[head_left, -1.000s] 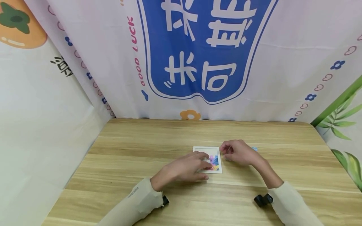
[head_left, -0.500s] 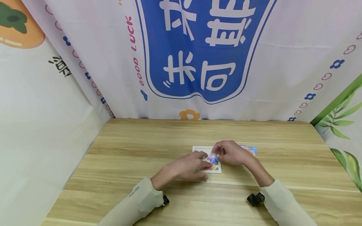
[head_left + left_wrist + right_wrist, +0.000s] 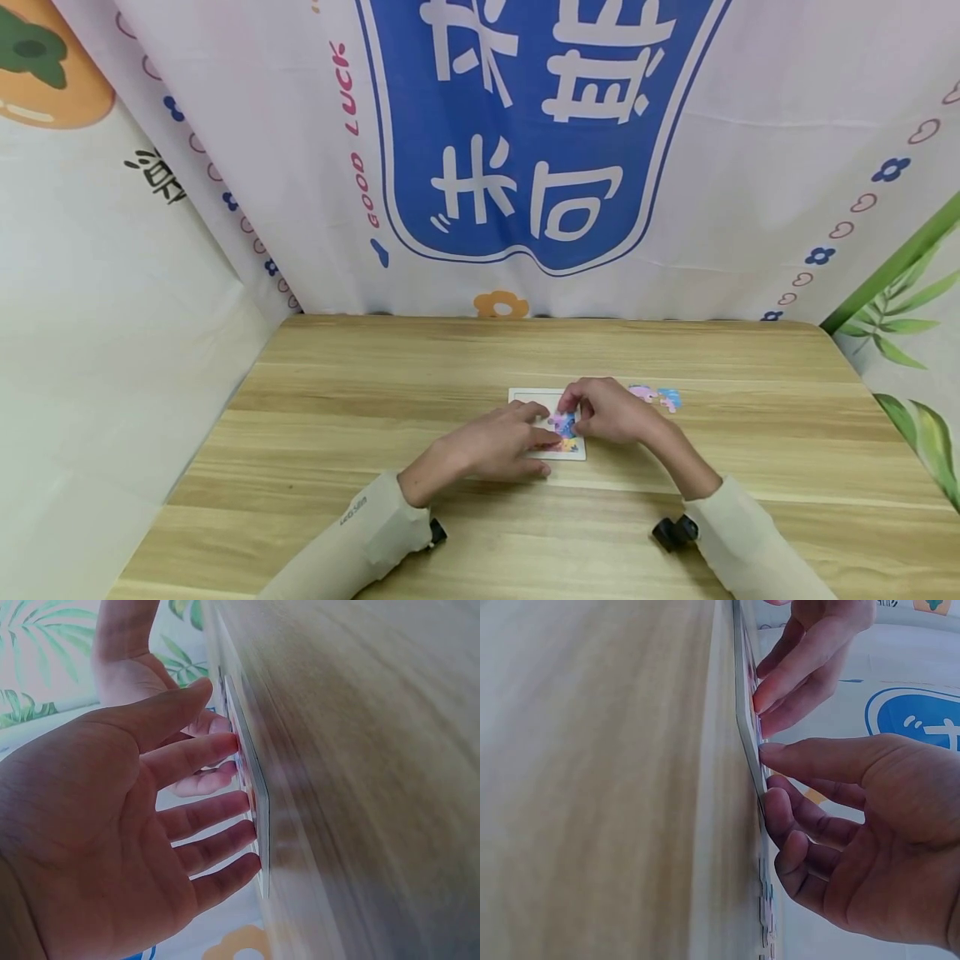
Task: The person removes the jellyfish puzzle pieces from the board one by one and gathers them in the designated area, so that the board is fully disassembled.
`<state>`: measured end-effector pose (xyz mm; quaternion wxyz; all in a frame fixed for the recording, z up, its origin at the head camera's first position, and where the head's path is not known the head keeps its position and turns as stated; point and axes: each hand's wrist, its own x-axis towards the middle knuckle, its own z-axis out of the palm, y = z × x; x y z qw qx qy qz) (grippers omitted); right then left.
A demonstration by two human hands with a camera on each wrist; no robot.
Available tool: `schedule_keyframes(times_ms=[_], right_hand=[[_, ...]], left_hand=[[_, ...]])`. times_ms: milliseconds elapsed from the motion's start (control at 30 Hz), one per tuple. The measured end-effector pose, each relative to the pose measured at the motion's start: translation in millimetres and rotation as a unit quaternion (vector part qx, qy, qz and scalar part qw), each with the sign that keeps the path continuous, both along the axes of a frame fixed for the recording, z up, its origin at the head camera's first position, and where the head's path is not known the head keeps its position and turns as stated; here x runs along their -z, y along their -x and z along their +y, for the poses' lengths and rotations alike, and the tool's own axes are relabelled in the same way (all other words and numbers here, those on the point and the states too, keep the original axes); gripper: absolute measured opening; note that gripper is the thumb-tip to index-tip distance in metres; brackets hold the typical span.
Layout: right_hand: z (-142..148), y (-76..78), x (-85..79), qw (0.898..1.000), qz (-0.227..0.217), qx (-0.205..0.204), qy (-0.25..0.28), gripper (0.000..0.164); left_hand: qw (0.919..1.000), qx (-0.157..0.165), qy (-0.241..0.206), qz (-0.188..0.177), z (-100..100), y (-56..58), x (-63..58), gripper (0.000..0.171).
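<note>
A white-framed jigsaw puzzle board (image 3: 534, 392) lies flat on the table, its right part filled with blue, pink and yellow pieces. My left hand (image 3: 498, 442) reaches over it from the left. In the left wrist view its straight, spread fingers (image 3: 214, 814) rest on the board. From the right, my right hand (image 3: 611, 410) pinches a puzzle piece (image 3: 565, 423) between thumb and forefinger, down on the board's right side. In the right wrist view the thumb (image 3: 810, 756) touches the board, while other fingers curl; the piece itself is mostly hidden there.
Loose puzzle pieces (image 3: 669, 400) lie on the wooden table (image 3: 375, 383) just right of the board, behind the right hand. A printed cloth (image 3: 300, 150) hangs along the table's back edge, and more cloth flanks both sides.
My right hand has moved left from beside the board onto its right side, uncovering the loose pieces behind it. The left hand has stayed on the board.
</note>
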<state>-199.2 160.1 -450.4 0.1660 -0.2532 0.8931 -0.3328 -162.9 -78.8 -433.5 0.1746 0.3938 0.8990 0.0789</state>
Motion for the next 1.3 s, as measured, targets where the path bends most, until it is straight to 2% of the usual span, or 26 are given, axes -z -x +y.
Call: schedule_keyframes(times_ms=[533, 833, 1133, 1300], right_hand=[[-2.9, -0.8, -1.2, 1.000, 0.008, 0.014, -0.003, 0.027], [-0.9, -2.1, -2.2, 1.000, 0.026, 0.004, -0.006, 0.018], [9.3, -1.9, -4.1, 0.999, -0.007, -0.011, 0.051, 0.015], [18.2, -1.7, -6.7, 0.997, -0.020, -0.006, 0.071, 0.015]], left_hand=[[1.0000, -0.001, 0.004, 0.003, -0.4, -0.4, 0.1, 0.055], [1.0000, -0.002, 0.004, 0.004, -0.4, 0.3, 2.4, 0.055], [1.0000, -0.004, -0.001, -0.002, -1.2, -1.1, 0.8, 0.055], [0.9999, -0.008, 0.003, -0.005, -0.6, -2.0, -0.8, 0.055]])
